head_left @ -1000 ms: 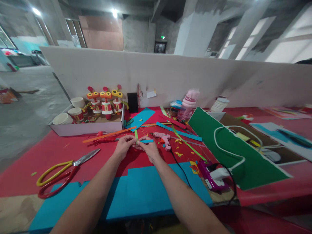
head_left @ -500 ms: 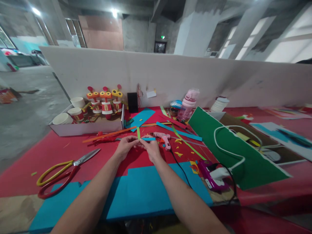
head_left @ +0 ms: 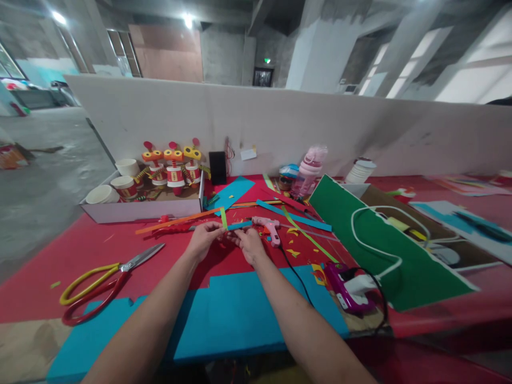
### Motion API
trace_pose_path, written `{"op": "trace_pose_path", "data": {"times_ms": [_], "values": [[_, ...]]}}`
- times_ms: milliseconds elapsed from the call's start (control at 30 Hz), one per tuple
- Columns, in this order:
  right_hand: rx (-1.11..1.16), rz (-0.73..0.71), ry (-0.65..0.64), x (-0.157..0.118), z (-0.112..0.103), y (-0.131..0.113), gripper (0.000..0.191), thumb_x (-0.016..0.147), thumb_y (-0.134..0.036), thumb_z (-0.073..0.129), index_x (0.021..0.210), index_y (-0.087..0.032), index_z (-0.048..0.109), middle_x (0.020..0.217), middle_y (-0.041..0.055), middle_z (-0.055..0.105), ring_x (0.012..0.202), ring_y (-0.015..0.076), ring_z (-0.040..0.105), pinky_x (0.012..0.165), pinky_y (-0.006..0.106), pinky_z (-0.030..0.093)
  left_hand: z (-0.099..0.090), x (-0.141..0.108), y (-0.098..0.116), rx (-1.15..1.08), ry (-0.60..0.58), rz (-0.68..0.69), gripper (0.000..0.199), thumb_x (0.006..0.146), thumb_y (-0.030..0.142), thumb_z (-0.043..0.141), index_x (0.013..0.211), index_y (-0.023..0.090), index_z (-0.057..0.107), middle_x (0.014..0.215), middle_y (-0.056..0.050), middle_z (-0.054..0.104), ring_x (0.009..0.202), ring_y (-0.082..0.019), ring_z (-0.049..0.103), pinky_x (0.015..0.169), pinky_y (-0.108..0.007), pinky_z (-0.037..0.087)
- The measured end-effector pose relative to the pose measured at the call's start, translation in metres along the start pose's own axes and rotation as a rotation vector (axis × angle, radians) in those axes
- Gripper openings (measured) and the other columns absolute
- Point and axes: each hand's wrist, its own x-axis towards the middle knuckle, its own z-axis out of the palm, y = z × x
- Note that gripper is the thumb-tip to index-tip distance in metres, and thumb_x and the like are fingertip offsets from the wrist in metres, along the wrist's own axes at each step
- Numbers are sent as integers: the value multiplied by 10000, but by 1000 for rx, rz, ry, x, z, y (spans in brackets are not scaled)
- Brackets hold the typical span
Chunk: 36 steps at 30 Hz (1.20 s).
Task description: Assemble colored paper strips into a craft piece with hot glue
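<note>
Between my hands, over the red tabletop, a short green paper strip (head_left: 223,217) and a blue paper strip (head_left: 240,226) meet at a right angle. My left hand (head_left: 205,240) is closed, pinching the strips where they meet. The fingers of my right hand (head_left: 251,246) are closed beneath the blue strip and hold it from the right; some fingertips are hidden. Just right of the strips lies a pink glue gun (head_left: 269,228) with a black cord. Behind them is a long orange paper strip (head_left: 180,221).
Large scissors (head_left: 116,282) lie at left. A shallow box (head_left: 144,213) holds paper cups and cup figures. Blue sheets (head_left: 240,309) cover the front edge. At right are a purple power strip (head_left: 348,290), a green board (head_left: 384,256) and a pink bottle (head_left: 308,173).
The joined strips have turned slightly and shifted a little left, the blue strip's right end now tilting up. My right hand's fingers have moved beneath the blue strip.
</note>
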Motion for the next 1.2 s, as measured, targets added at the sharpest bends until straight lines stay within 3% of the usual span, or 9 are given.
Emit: {"op": "trace_pose_path", "data": {"times_ms": [200, 867, 1033, 1200], "values": [[13, 13, -75, -5, 0, -3, 336, 544, -314, 804, 763, -176, 590, 686, -11, 645, 646, 134, 640, 722, 317, 541, 1, 1, -1, 22, -14, -1, 238, 582, 293, 768, 703, 118, 663, 631, -24, 629, 524, -87, 514, 526, -210, 408], [-120, 5, 10, -5, 2, -5, 320, 559, -297, 777, 792, -146, 617, 688, 3, 660, 610, 144, 664, 757, 351, 557, 0, -2, -1, 21, -25, 2, 254, 566, 272, 772, 741, 112, 680, 598, -34, 647, 525, -118, 552, 517, -235, 444], [-117, 1, 29, -4, 1, -5, 322, 549, -287, 782, 774, -148, 598, 652, -8, 636, 621, 150, 666, 744, 346, 560, 2, -3, 2, 13, 18, 29, 278, 558, 246, 774, 770, 130, 635, 641, -18, 642, 548, -118, 573, 553, -236, 460], [-78, -21, 51, -4, 2, -5, 304, 552, -284, 774, 750, -158, 581, 641, -19, 630, 632, 152, 667, 756, 348, 558, 3, -4, 3, 2, -55, 30, 302, 584, 260, 771, 809, 144, 605, 694, -17, 638, 616, -126, 590, 605, -239, 471]]}}
